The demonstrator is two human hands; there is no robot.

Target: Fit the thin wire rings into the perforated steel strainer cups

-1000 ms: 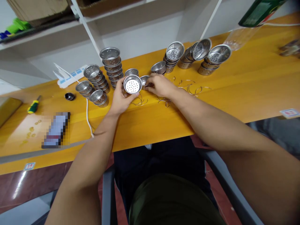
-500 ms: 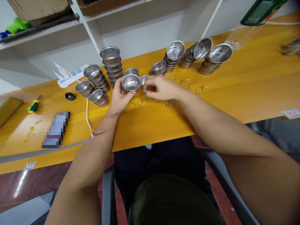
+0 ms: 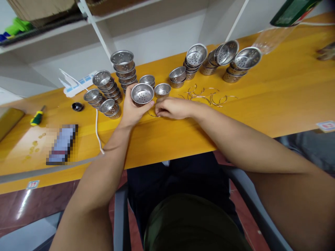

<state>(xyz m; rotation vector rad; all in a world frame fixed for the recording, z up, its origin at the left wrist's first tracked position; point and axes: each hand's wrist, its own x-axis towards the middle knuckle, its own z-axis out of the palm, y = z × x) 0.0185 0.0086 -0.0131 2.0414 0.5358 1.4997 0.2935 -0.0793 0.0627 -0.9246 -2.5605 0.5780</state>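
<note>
1. The left hand (image 3: 131,108) is holding one perforated metal cup (image 3: 142,94) above the table (image 3: 162,139); its fingers are curving around the outer wall, and the thumb is pressing near the rim. The mouth of this cup is facing upward, and no wire is showing clearly inside it.

2. The right hand (image 3: 173,108) is resting low, just beside the held cup. Its fingers are bending close together, almost without a gap. A thin wire (image 3: 152,114) is lying near the fingertips, but whether they are pinching it, I cannot tell.

3. Behind the hands, a small cup (image 3: 162,91) and another single cup (image 3: 147,80) are standing upright on the table, and a low pair (image 3: 177,78) is standing to the right of them.

4. As for progress, I am judging that the work is somewhere in the middle. Many cups are already standing piled: the tall stack (image 3: 125,72) and its shorter neighbours on the left, and the leaning stacks (image 3: 195,60) on the right. Which side is holding finished cups, the pictures are not showing.

5. What seems left is the cup in hand, probably the single cups, and the loose curved wires (image 3: 200,96), which are lying scattered in front of the right stacks and touching no cup, as far as I am seeing.
</note>
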